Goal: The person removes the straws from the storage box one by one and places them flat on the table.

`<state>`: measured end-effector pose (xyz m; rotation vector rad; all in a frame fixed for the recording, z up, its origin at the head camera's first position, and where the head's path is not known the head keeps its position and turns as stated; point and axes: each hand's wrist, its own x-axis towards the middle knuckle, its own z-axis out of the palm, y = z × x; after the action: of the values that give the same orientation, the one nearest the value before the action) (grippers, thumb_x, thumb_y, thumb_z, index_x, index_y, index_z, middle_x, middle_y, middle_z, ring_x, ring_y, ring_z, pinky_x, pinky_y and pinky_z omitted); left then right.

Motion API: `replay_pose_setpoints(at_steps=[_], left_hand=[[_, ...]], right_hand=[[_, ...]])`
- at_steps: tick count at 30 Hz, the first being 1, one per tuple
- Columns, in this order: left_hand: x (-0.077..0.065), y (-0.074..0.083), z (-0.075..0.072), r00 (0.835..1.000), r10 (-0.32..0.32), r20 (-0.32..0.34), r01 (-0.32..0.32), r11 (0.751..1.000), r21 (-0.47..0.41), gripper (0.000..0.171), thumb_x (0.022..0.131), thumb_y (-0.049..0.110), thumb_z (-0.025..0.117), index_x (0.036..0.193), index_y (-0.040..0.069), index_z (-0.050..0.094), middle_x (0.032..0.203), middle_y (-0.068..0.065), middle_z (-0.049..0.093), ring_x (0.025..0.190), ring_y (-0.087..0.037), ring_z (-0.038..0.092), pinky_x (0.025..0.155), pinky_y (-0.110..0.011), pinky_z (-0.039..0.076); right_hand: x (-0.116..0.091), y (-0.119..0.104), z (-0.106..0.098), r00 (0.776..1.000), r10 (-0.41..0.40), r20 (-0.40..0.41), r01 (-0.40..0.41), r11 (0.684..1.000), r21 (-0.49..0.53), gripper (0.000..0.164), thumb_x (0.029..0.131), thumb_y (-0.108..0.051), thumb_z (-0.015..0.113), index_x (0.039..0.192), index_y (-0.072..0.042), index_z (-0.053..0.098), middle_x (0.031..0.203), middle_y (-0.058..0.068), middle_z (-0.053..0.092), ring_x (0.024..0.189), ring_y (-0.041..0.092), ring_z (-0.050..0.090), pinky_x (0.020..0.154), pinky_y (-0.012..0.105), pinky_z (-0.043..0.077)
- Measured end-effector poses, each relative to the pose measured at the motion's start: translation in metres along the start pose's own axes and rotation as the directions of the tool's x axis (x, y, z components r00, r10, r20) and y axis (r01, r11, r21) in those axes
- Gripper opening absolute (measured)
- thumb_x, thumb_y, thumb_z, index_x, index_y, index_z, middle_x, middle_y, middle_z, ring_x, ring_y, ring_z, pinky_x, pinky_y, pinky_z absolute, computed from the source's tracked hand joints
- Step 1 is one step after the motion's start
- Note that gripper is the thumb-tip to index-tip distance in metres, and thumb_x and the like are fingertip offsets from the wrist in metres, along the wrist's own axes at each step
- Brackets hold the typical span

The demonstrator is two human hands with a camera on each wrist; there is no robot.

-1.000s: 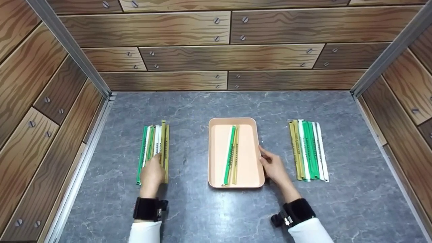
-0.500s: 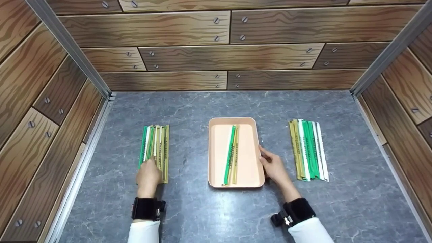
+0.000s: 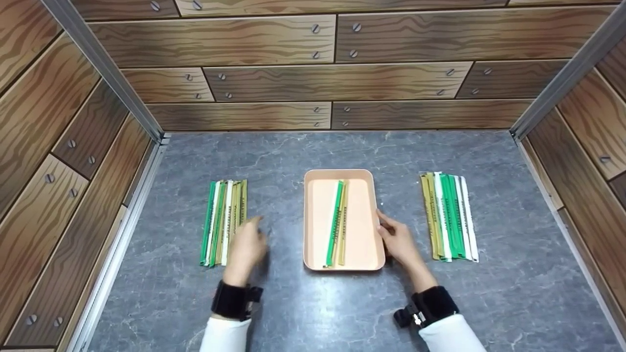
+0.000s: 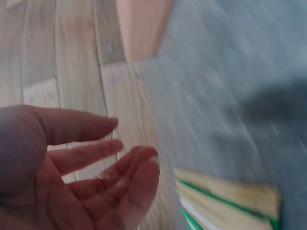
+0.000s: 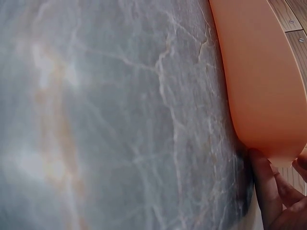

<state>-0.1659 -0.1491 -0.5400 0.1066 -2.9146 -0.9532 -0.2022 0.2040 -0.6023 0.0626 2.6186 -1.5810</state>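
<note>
My left hand [image 3: 248,247] hangs at the right side of the left row of long, thin wrapped sticks [image 3: 215,220], blurred and covering its lower right part. In the left wrist view its fingers [image 4: 139,187] are loosely bent, with nothing between them and the thumb. Green, white and gold wrappers with dark print make up that row. My right hand [image 3: 400,242] grips the right edge of a peach tray [image 3: 361,220], its fingers [image 5: 264,182] on the tray's wall in the right wrist view. Inside the tray lie a green stick [image 3: 334,222] and gold ones beside it.
A second row of gold, white and green wrapped sticks [image 3: 451,217] lies right of the tray. The grey marbled tabletop [image 3: 283,303] is bounded by wood-patterned walls [image 3: 274,83] at the back and both sides.
My left hand has withdrawn from among the left row's sticks and shifted right toward the tray. A gold stick that stuck out above that row is now level with the others. The right hand stays put.
</note>
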Motion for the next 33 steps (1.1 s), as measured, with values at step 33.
replay_pose_setpoints(at_steps=[33], left_hand=[[0.001,0.082,0.115,0.945,0.221,0.24,-0.244,0.967,0.07,0.048,0.073,-0.003,0.072,0.12,0.002,0.066,0.094,-0.015,0.066,0.08,-0.029,0.065,0.067,-0.042,0.056]], right_hand=[[0.001,0.001,0.001,0.999,-0.028,-0.028,0.029,0.999,0.031,0.044,0.095,0.0,0.058,0.139,-0.005,0.054,0.104,0.026,0.067,0.092,0.033,0.066,0.077,0.036,0.055]])
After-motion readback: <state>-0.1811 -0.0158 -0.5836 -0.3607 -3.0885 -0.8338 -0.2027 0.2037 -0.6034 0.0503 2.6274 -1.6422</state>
